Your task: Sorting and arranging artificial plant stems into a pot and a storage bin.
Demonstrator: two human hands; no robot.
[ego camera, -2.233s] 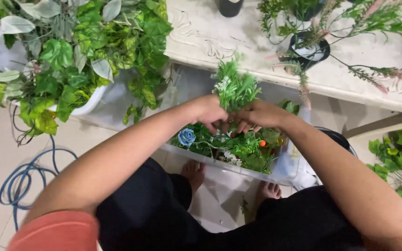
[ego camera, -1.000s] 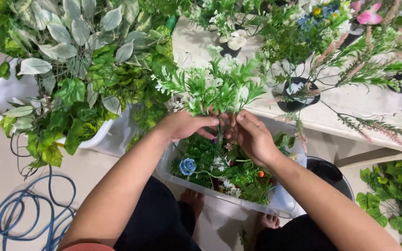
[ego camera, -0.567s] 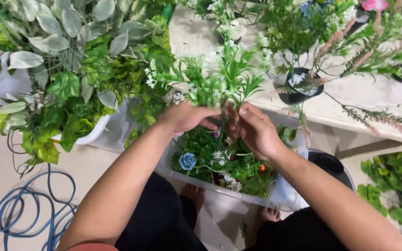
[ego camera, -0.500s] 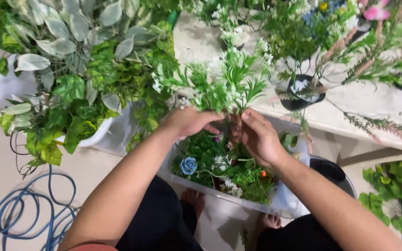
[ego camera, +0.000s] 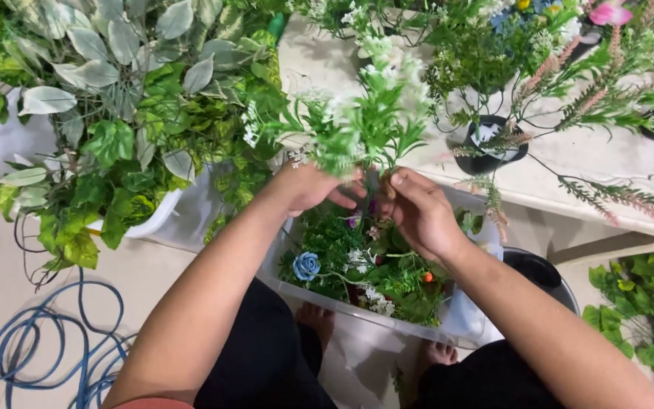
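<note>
Now | left hand closing its grip on leafy sprig stems; right hand pinching same stems | sprig being held above clear bin, now raised higher than a second ago | blue rose lying in bin; tabletop behind.

A: Light ok? 
B: Yeah, bright and even, soft indoor light from overhead; no harsh glare. Pale tabletop a bit washed out. 
A: Shadows? 
B: Soft ones under the arms, dark btwn the legs by the floor. 
A: Sharpness? 
B: Mostly fine. White-flowered sprig smeared w/ motion blur; top-edge plants slightly soft, mild wide-angle stretch at corners.
</note>
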